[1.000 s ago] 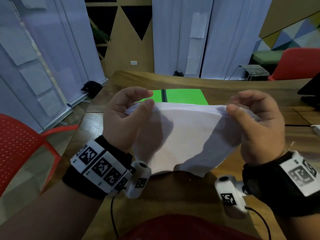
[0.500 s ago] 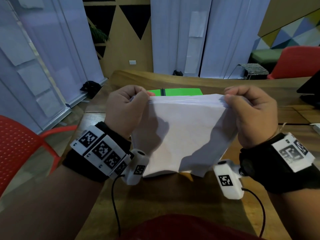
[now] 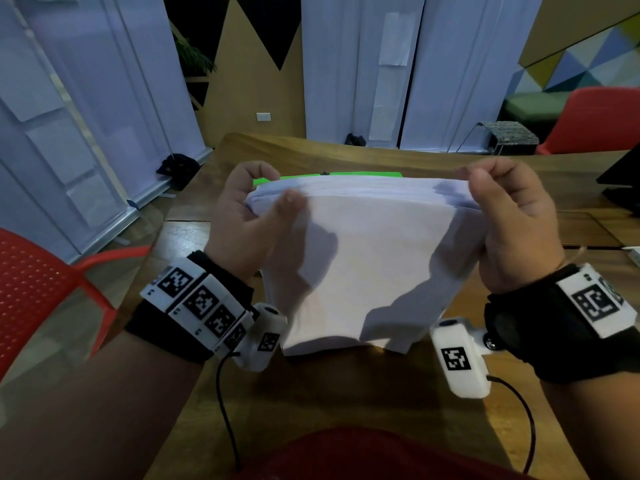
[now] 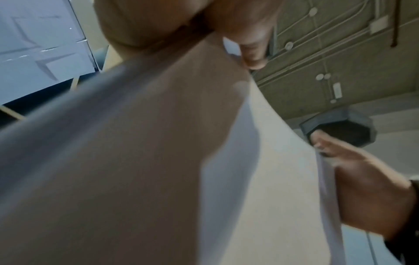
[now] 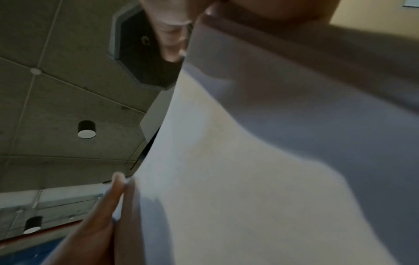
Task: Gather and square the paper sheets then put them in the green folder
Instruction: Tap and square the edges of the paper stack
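A dark red garment edge sits nearest the viewer, low in the head view. Beyond it, two wrist cameras with black-and-white square code markers frame a stack of white paper sheets (image 3: 360, 265), held upright with its lower edge resting on the wooden worktop (image 3: 311, 393). The left hand (image 3: 249, 220) pinches the stack's top left corner, thumb in front and fingers curled behind. The right hand (image 3: 512, 223) holds the top right corner in the same clamped way, thumb in front. Compared with a second ago, the stack stands straighter and its top edge looks flatter and more even, which suggests the squaring is nearly done. The bottom right corner looks slightly uneven, so another tap may be needed. Behind the sheets, the green folder (image 3: 363, 174) lies on the worktop, mostly hidden, with a dark spine at its middle. The sheets are not yet in it. No readable writing or brand shows; the markers carry only patterns.
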Demonstrator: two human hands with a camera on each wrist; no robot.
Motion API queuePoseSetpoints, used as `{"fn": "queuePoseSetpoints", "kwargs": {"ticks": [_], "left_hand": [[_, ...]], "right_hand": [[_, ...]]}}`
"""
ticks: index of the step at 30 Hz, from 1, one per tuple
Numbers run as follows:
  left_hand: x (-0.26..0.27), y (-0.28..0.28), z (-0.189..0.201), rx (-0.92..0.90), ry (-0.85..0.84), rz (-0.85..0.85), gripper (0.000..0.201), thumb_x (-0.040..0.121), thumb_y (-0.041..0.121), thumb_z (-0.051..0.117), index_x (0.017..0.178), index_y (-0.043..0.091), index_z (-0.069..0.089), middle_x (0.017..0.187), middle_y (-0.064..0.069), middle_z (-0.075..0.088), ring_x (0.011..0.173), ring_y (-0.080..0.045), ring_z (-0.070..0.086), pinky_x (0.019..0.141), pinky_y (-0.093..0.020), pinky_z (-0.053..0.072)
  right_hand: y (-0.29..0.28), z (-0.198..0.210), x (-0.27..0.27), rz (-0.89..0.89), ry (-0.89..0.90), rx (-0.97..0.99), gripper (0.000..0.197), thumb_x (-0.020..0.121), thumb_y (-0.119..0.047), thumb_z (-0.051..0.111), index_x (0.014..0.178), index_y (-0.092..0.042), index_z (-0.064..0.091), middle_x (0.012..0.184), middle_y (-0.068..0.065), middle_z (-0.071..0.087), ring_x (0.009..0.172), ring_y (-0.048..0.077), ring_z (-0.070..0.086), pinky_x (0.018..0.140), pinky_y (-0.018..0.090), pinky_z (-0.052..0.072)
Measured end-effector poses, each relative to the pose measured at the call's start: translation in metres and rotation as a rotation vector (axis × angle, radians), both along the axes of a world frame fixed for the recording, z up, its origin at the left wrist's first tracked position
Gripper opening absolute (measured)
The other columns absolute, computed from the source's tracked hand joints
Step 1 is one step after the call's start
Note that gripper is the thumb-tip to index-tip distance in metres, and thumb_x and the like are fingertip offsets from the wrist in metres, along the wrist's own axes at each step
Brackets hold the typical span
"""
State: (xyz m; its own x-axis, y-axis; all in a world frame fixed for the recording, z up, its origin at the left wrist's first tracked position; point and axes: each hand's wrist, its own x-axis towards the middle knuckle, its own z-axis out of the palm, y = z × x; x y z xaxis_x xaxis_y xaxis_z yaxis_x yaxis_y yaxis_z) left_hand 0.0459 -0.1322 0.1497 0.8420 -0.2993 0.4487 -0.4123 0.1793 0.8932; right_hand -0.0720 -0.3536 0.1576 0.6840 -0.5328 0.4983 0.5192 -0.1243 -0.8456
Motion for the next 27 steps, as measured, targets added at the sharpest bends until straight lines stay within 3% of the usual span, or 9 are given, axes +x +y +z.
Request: {"fn": "queuePoseSetpoints", "kwargs": {"ticks": [2,5,8,11,14,18,21,25,27], "left_hand": [[0.0,0.003,-0.016,0.015,0.092,-0.062,0.043,0.057,0.026,0.074,0.093,0.008,0.058,0.071,0.009,0.07,0.065,-0.004,0.064,0.058,-0.019,0.052],[-0.004,0.003,-0.039,0.096,0.247,-0.135,0.03,0.058,0.006,0.073,0.087,0.013,0.065,0.068,0.009,0.075,0.066,-0.006,0.069,0.06,-0.023,0.058],[-0.006,-0.003,-0.049,0.103,0.255,-0.082,0.025,0.052,0.014,0.074,0.075,0.02,0.066,0.059,0.015,0.072,0.059,0.0,0.065,0.058,-0.02,0.055],[-0.006,-0.002,-0.038,0.031,0.174,-0.04,0.033,0.045,0.031,0.07,0.076,0.023,0.064,0.062,0.021,0.072,0.062,0.005,0.066,0.06,-0.015,0.055],[-0.004,0.003,-0.034,0.009,0.136,-0.058,0.028,0.046,0.028,0.073,0.073,0.026,0.068,0.066,0.023,0.072,0.067,0.008,0.067,0.062,-0.012,0.053],[-0.001,0.004,-0.048,0.022,0.214,-0.065,0.043,0.049,0.0,0.083,0.083,0.021,0.066,0.066,0.018,0.074,0.065,0.003,0.068,0.057,-0.015,0.054],[-0.002,0.002,-0.053,0.001,0.255,-0.028,0.03,0.059,0.002,0.074,0.084,0.016,0.064,0.063,0.016,0.073,0.061,0.0,0.066,0.057,-0.018,0.056],[-0.009,0.0,-0.042,0.007,0.141,0.023,0.015,0.077,-0.002,0.067,0.079,0.012,0.063,0.051,0.022,0.068,0.053,0.006,0.064,0.053,-0.011,0.051],[-0.013,0.005,-0.029,-0.037,0.039,0.012,0.003,0.077,0.013,0.066,0.076,0.01,0.064,0.054,0.016,0.069,0.054,0.0,0.064,0.055,-0.019,0.051]], "right_hand": [[-0.012,-0.011,-0.002,0.166,0.054,-0.044,0.064,0.057,-0.048,0.082,0.105,-0.02,0.049,0.106,0.001,0.058,0.091,0.006,0.063,0.077,0.021,0.052],[-0.015,-0.028,0.0,0.278,0.212,0.003,0.093,0.044,-0.043,0.089,0.121,-0.009,0.048,0.115,0.01,0.064,0.108,0.021,0.064,0.083,0.029,0.054],[-0.01,-0.036,0.002,0.221,0.241,0.091,0.062,0.042,-0.033,0.089,0.099,-0.021,0.068,0.093,-0.006,0.076,0.092,0.014,0.07,0.075,0.025,0.056],[-0.007,-0.026,0.002,0.23,0.174,0.147,0.034,0.047,-0.021,0.08,0.081,-0.02,0.076,0.081,-0.004,0.077,0.077,0.012,0.072,0.067,0.024,0.057],[-0.005,-0.018,-0.002,0.331,0.113,0.071,0.04,0.049,-0.023,0.083,0.088,-0.021,0.075,0.086,-0.003,0.078,0.083,0.014,0.073,0.07,0.026,0.057],[-0.01,-0.029,-0.001,0.345,0.183,0.035,0.06,0.042,-0.028,0.09,0.099,-0.025,0.071,0.096,-0.006,0.076,0.092,0.014,0.071,0.073,0.025,0.057],[-0.008,-0.034,0.003,0.205,0.225,0.086,0.052,0.048,-0.009,0.083,0.096,-0.024,0.068,0.086,-0.011,0.077,0.085,0.008,0.072,0.071,0.023,0.057],[0.005,-0.02,-0.004,0.072,0.165,0.119,0.04,0.056,-0.006,0.068,0.092,-0.023,0.061,0.076,-0.02,0.075,0.076,-0.002,0.07,0.066,0.013,0.054],[0.01,-0.006,-0.013,0.029,0.067,0.101,0.04,0.055,-0.006,0.071,0.091,-0.024,0.063,0.079,-0.018,0.075,0.08,0.0,0.07,0.068,0.015,0.054]]}}
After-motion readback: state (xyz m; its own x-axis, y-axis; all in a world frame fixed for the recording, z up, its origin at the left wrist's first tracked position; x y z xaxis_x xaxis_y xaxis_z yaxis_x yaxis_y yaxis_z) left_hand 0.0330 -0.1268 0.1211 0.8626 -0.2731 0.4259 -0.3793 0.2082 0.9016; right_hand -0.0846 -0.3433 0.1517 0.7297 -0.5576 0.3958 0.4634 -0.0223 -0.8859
